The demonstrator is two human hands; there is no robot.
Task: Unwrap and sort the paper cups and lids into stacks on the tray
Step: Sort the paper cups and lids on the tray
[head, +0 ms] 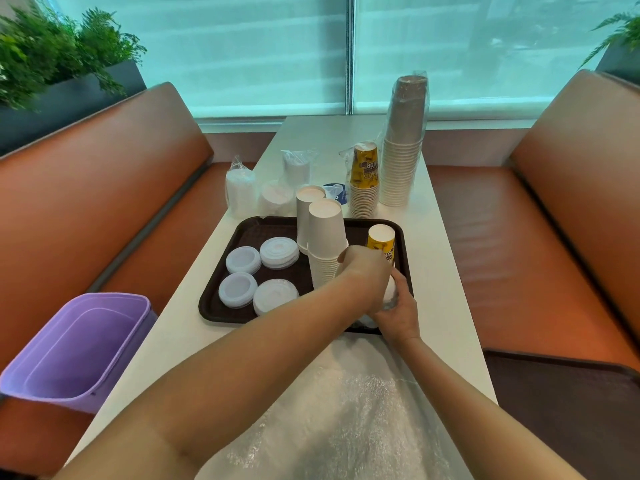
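A dark brown tray (221, 310) lies on the white table. On its left side sit several low stacks of white lids (258, 275). Two stacks of upside-down white paper cups (325, 244) stand in the tray's middle, and a yellow printed cup stack (381, 242) stands at its right. My left hand (363, 268) and my right hand (398, 306) meet at the tray's right front, both gripping a small white stack (389, 294) that my hands mostly hide. Clear plastic wrap (346, 410) lies on the table in front of me.
Behind the tray stand wrapped lid bags (239, 188), a wrapped yellow cup stack (363, 181) and a tall wrapped brown-and-white cup stack (403, 140). A purple bin (79, 348) sits on the left bench. Another dark tray (561, 403) lies on the right bench.
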